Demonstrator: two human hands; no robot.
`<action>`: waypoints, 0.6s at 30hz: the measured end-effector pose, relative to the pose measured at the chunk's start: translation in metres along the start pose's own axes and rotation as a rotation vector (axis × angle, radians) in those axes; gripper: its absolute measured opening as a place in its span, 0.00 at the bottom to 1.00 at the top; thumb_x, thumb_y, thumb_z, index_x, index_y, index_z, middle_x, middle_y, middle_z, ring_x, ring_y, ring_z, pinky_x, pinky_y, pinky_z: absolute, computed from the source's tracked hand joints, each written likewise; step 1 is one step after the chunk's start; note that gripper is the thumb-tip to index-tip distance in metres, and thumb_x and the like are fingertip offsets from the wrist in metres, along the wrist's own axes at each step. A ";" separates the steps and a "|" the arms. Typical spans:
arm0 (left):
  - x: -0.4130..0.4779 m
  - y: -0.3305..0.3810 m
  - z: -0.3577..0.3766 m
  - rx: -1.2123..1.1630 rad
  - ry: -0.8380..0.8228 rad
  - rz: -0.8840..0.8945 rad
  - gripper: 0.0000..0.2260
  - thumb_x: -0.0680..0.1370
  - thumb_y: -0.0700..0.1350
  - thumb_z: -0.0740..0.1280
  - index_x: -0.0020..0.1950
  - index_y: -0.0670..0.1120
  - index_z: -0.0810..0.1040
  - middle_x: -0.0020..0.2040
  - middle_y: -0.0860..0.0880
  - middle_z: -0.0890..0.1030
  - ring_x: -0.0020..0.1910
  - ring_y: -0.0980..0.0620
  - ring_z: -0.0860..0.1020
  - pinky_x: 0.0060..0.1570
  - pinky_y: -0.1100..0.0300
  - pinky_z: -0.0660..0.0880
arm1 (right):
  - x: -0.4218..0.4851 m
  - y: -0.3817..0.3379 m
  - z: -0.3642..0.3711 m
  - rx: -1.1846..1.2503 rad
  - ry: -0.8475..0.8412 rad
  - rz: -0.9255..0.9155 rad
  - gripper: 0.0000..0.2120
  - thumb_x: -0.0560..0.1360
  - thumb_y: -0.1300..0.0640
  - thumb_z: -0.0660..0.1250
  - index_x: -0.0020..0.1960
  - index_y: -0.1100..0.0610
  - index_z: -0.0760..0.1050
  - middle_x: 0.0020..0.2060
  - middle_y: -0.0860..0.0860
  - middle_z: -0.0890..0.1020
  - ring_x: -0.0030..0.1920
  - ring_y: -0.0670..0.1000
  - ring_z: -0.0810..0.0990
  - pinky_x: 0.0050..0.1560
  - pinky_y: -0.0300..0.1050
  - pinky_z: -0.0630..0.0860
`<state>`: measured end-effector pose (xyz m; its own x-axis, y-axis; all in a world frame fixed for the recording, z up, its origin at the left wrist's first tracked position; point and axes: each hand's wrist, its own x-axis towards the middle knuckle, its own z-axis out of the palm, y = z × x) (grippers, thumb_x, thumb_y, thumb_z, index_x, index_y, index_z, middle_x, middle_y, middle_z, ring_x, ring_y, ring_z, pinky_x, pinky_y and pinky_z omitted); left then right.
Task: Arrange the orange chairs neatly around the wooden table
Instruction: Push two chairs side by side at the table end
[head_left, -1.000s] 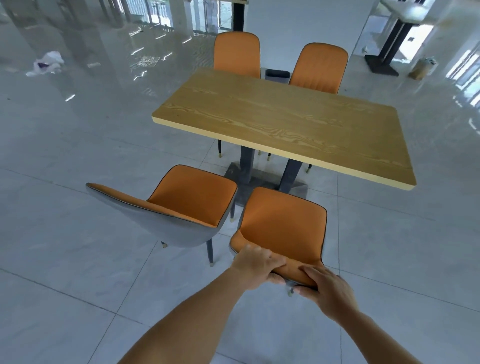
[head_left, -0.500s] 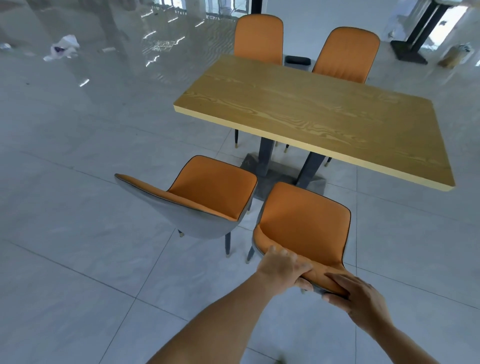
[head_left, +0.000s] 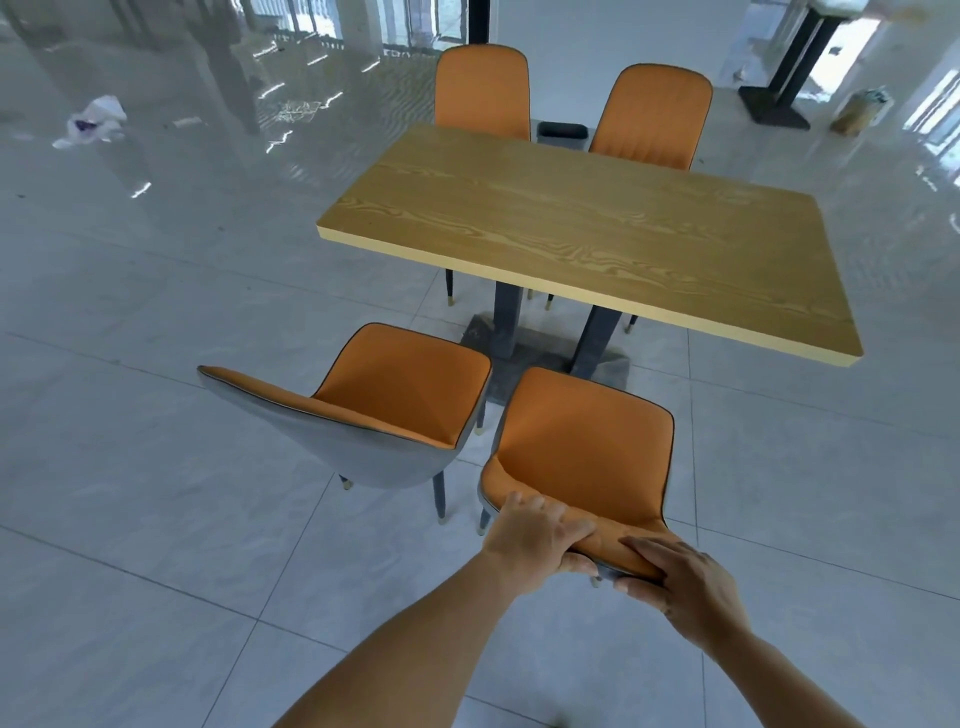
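Both hands, left (head_left: 535, 535) & right (head_left: 685, 584), grip near chair (head_left: 582, 457) backrest; 2nd chair (head_left: 384, 405) beside, angled.

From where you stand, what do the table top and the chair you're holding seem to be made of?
Table top: looks like wood or wood-look laminate, matte, with clear grain and a pale edge band. Chair: smooth orange leather-like covering with dark piping, probably faux; its back shell looks grey.

The glossy grey tiled floor (head_left: 156, 519) carries the wooden table (head_left: 587, 234) on its dark pedestal base. Four orange chairs stand on it, two per long side. A crumpled white bag (head_left: 93, 122) lies far left.
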<state>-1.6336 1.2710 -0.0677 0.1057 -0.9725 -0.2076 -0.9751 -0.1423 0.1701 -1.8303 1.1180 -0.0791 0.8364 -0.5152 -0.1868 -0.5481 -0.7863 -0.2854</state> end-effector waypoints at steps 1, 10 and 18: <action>0.000 0.000 -0.001 -0.003 -0.006 -0.001 0.26 0.80 0.67 0.54 0.71 0.53 0.68 0.58 0.43 0.79 0.56 0.41 0.76 0.58 0.43 0.72 | 0.000 0.000 0.000 0.003 0.008 0.001 0.43 0.64 0.17 0.44 0.66 0.38 0.74 0.63 0.37 0.78 0.61 0.45 0.77 0.53 0.43 0.74; -0.001 -0.006 -0.004 -0.044 -0.040 -0.021 0.26 0.80 0.67 0.54 0.73 0.53 0.67 0.62 0.42 0.77 0.59 0.39 0.74 0.59 0.42 0.68 | 0.000 -0.013 -0.003 -0.009 -0.008 0.025 0.40 0.64 0.20 0.49 0.67 0.39 0.74 0.63 0.38 0.78 0.63 0.44 0.76 0.56 0.40 0.71; -0.009 0.001 -0.002 -0.047 -0.031 -0.035 0.26 0.80 0.67 0.54 0.73 0.54 0.67 0.62 0.42 0.78 0.61 0.40 0.74 0.61 0.42 0.69 | -0.007 -0.017 -0.010 0.005 -0.038 0.025 0.42 0.63 0.19 0.47 0.69 0.38 0.72 0.65 0.37 0.76 0.64 0.44 0.75 0.57 0.39 0.71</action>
<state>-1.6356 1.2795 -0.0639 0.1328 -0.9607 -0.2436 -0.9606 -0.1853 0.2072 -1.8266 1.1311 -0.0637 0.8220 -0.5210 -0.2299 -0.5687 -0.7715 -0.2852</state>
